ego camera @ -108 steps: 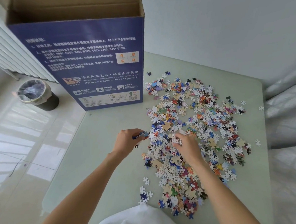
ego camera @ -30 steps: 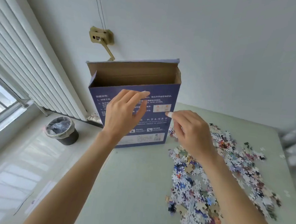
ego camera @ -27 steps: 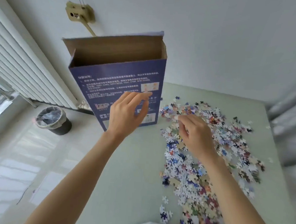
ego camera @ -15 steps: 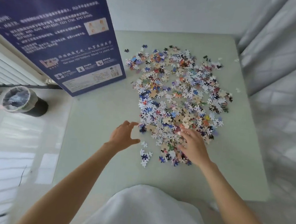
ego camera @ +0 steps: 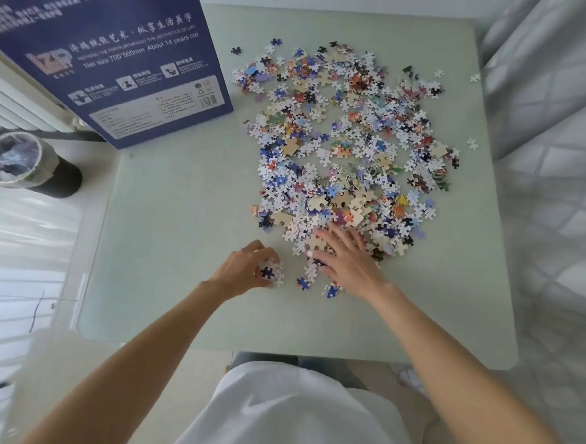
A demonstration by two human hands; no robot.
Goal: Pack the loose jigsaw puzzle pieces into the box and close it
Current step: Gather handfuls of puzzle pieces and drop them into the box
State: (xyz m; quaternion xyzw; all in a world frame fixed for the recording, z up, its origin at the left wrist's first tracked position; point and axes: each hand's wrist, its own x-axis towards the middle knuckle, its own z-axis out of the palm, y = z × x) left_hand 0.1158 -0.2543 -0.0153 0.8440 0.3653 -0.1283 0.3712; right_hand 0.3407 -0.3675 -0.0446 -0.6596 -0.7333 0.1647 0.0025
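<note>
A wide heap of loose jigsaw pieces (ego camera: 344,149) covers the middle and right of the pale green table (ego camera: 181,235). The tall blue puzzle box (ego camera: 116,60) stands upright at the table's far left corner; its top is out of frame. My left hand (ego camera: 247,268) curls its fingers round a small cluster of pieces (ego camera: 270,273) at the heap's near left edge. My right hand (ego camera: 346,259) lies flat with spread fingers on the near end of the heap.
A black bin (ego camera: 27,164) lined with clear plastic stands on the floor left of the table. A white radiator (ego camera: 14,101) runs behind the box. Pale curtains (ego camera: 555,169) hang along the right side.
Both hands came down from the box's open top to the near end of the heap. My left hand, open half a second ago, has curled round a few pieces. The view tilted down.
</note>
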